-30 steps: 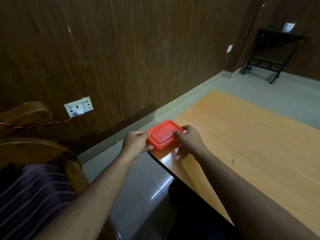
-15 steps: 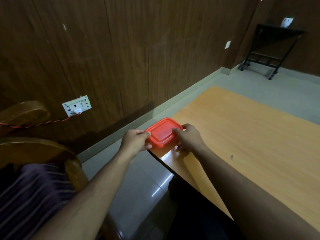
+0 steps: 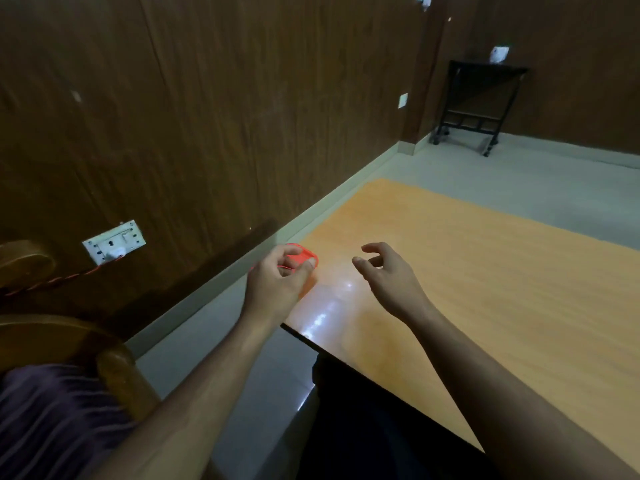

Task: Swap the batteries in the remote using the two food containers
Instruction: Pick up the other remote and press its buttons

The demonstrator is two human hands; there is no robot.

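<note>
Your left hand [image 3: 277,282] grasps the red food container [image 3: 304,256] at the surface [image 3: 485,271] corner, frame centre-left. Your right hand [image 3: 388,275] hovers just right, fingers [image 3: 372,249] released, curled; left is nearer.

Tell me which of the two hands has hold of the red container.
The left hand: its fingers curl around the red container at the table's near corner. The right hand hangs open over bare wood, touching nothing.
</note>
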